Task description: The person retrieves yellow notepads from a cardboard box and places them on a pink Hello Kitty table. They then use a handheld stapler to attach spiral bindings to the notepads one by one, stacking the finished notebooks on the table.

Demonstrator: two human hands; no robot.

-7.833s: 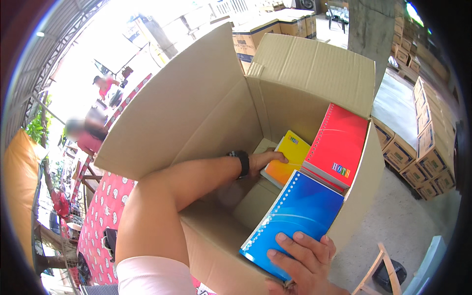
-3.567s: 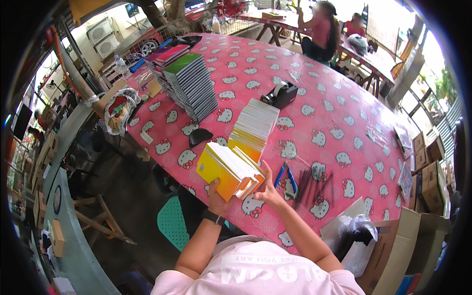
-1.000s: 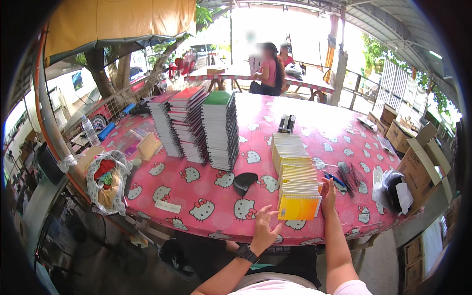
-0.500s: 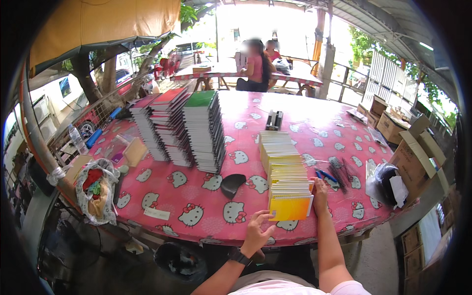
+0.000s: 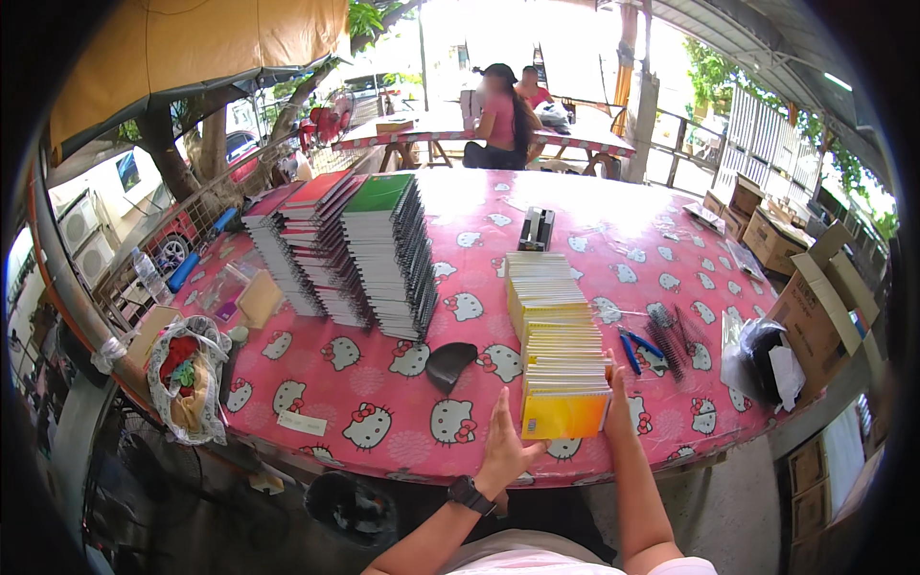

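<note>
Your left hand (image 5: 505, 445) and right hand (image 5: 618, 410) are on each side of the yellow notebooks (image 5: 563, 416) on the pink table (image 5: 383, 454). Blue pliers (image 5: 630, 354) lie near your right hand.

A pink-covered table (image 5: 479, 278) bears yellow notebooks (image 5: 563, 379), three notebook stacks (image 5: 329, 251), a tape dispenser (image 5: 537, 230) and blue pliers (image 5: 629, 353)
</note>
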